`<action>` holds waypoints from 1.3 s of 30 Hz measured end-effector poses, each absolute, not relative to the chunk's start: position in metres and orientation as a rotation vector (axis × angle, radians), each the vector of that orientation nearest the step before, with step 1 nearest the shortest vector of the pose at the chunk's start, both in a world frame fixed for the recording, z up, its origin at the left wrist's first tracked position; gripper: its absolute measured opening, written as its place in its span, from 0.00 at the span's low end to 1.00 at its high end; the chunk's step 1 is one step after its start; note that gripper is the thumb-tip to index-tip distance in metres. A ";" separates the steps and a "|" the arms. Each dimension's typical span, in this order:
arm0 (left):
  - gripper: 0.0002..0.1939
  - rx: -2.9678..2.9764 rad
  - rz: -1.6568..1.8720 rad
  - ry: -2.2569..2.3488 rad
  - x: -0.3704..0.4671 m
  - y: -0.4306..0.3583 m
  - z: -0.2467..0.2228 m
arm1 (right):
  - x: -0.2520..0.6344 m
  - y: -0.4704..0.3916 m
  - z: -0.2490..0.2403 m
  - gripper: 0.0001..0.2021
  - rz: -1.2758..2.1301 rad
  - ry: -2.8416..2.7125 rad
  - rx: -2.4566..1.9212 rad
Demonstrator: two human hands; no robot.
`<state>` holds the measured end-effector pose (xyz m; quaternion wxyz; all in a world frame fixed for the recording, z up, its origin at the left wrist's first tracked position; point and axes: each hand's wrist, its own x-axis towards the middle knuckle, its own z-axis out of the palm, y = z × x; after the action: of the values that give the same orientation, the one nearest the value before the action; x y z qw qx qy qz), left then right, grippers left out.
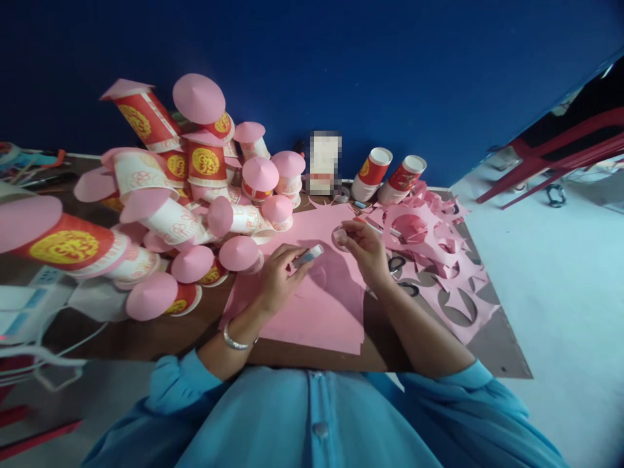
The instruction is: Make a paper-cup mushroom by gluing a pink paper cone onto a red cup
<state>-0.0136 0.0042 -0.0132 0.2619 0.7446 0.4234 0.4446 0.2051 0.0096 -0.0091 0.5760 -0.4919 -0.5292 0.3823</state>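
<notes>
- Left hand [280, 276] grips a glue stick [309, 255] over the pink paper sheet [312, 305].
- Right hand [363, 247], at the stick's 3 o'clock, pinches a small pink paper disc [338, 237].
- Pink-capped paper cups [195, 208] are piled at 10 o'clock.

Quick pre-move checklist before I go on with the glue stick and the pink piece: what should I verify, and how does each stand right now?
1. Left hand grips glue stick: ok.
2. Right hand holds small pink piece at the fingertips: ok.
3. Glue stick cap off: cannot tell.
4. Pink sheet lies flat under both hands: ok.
5. Scissors lie clear of the right wrist: not ok, they sit right beside it.
6. Capped cups stand apart from the left hand: not ok, one is close by.
</notes>
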 end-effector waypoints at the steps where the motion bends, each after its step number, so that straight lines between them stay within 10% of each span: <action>1: 0.11 2.025 1.193 1.144 -0.013 0.004 -0.015 | 0.206 0.008 -0.005 0.14 0.982 -1.151 -1.106; 34: 0.09 2.268 1.162 1.101 -0.010 -0.002 -0.020 | 0.188 -0.010 -0.010 0.15 0.956 -1.465 -1.121; 39: 0.33 2.384 0.978 1.226 -0.008 0.002 -0.026 | 0.205 -0.005 -0.004 0.12 0.717 -1.442 -1.162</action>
<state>-0.0077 0.0016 -0.0263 0.1436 0.8267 0.4253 0.3391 0.2045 -0.0053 -0.0038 0.5463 -0.4900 -0.6082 0.3025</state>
